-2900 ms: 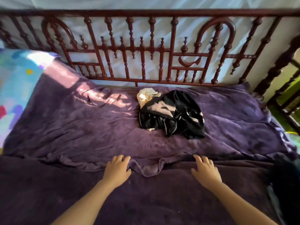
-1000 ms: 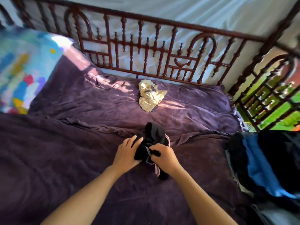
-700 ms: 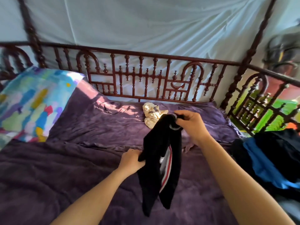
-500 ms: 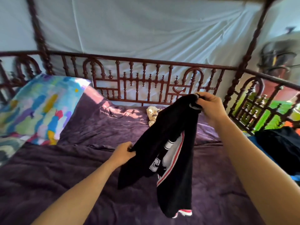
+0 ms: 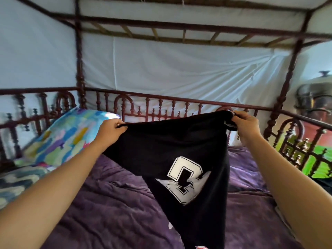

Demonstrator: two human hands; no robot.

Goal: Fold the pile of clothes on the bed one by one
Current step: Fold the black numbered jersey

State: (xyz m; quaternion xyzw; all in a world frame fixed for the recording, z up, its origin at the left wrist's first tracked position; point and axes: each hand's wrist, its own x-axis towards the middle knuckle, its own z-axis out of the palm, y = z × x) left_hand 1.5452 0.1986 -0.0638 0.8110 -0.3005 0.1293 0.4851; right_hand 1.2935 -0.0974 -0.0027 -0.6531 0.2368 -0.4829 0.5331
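Before us lies the bed, spread with a rumpled purple plush blanket (image 5: 111, 203). A dark red turned-wood railing (image 5: 161, 97) fences its far side, with pale white cloth (image 5: 170, 69) stretched behind. We hold a black fabric garment (image 5: 170, 141) bearing a large white block letter (image 5: 185, 178) up above the blanket, its top edge taut and the rest hanging near the middle. A multicoloured patchy pillow (image 5: 68, 137) leans at far left. Our left hand (image 5: 111, 130) pinches the garment's left corner; our right hand (image 5: 246, 124) grips the right corner.
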